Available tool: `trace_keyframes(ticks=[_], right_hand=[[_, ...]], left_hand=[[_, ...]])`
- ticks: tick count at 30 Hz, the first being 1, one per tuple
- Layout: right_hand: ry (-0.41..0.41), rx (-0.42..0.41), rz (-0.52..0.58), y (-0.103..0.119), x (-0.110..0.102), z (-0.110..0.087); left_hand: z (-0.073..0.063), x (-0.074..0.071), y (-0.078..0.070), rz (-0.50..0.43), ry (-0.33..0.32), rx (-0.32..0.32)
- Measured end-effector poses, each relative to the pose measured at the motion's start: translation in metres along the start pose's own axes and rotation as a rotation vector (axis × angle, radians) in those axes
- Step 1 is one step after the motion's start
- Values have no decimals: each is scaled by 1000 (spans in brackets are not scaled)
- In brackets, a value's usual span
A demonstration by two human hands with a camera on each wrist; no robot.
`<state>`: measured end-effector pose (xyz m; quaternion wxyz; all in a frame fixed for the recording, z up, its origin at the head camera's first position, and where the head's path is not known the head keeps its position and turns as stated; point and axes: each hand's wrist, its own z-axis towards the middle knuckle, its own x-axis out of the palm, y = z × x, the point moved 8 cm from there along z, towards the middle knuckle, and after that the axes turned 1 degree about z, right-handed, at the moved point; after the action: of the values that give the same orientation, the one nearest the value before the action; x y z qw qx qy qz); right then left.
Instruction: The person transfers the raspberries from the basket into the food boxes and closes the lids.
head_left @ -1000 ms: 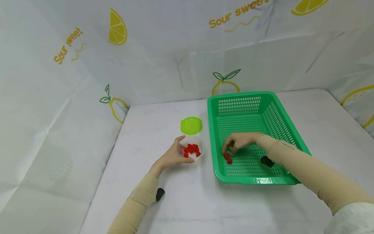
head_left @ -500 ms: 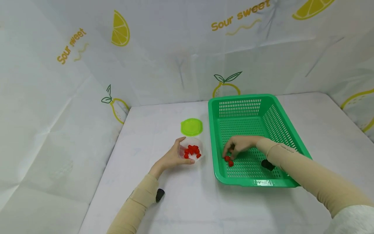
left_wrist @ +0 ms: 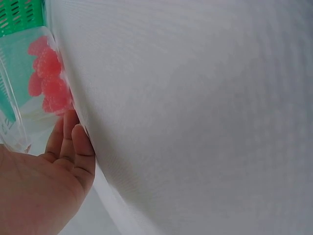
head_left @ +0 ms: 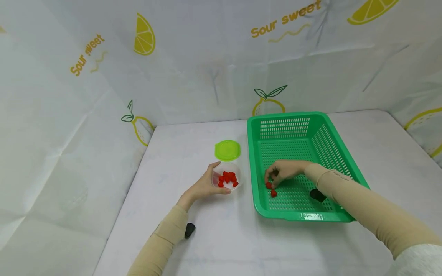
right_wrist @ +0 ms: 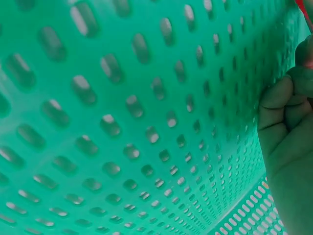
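A clear plastic container [head_left: 238,171] holding several red raspberries [left_wrist: 50,73] stands on the white-covered table, left of the green basket [head_left: 254,165]. My left hand [head_left: 202,186] grips it from the left, thumb along the near side and a finger at the far rim. Inside the basket, by its left wall, my right hand [head_left: 284,170] reaches down and pinches one raspberry [head_left: 268,185] between thumb and fingers. Another raspberry [head_left: 274,193] lies on the basket floor just below. In the right wrist view, only a red sliver [right_wrist: 304,11] shows at the fingertips.
A bright green lid [head_left: 227,150] lies flat behind the container. Black wrist pieces sit at both sleeves, the left one [head_left: 190,230] near the table. A white sheet printed with lemons [head_left: 269,107] hangs behind. The basket's perforated walls surround my right hand.
My right thumb and fingers have come together on the upper raspberry. My left hand and the container have stayed in place; the head view has shifted slightly.
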<state>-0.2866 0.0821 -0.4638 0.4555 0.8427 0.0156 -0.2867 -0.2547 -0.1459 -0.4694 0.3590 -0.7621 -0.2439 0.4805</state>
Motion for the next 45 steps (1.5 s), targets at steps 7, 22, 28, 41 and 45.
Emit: trace_keyframes(ticks=[7, 22, 28, 41, 45], right_hand=[[-60, 3, 61, 2, -14, -4], [-104, -46, 233, 45, -56, -6], [-137, -80, 184, 76, -71, 1], [-131, -105, 118, 113, -67, 52], [-113, -100, 80, 122, -62, 69]], left_hand=[[0, -1, 1, -3, 0, -7], [-1, -3, 3, 9, -15, 4], [-1, -4, 5, -5, -18, 3], [0, -2, 4, -11, 4, 16], [1, 1, 2, -7, 18, 28]])
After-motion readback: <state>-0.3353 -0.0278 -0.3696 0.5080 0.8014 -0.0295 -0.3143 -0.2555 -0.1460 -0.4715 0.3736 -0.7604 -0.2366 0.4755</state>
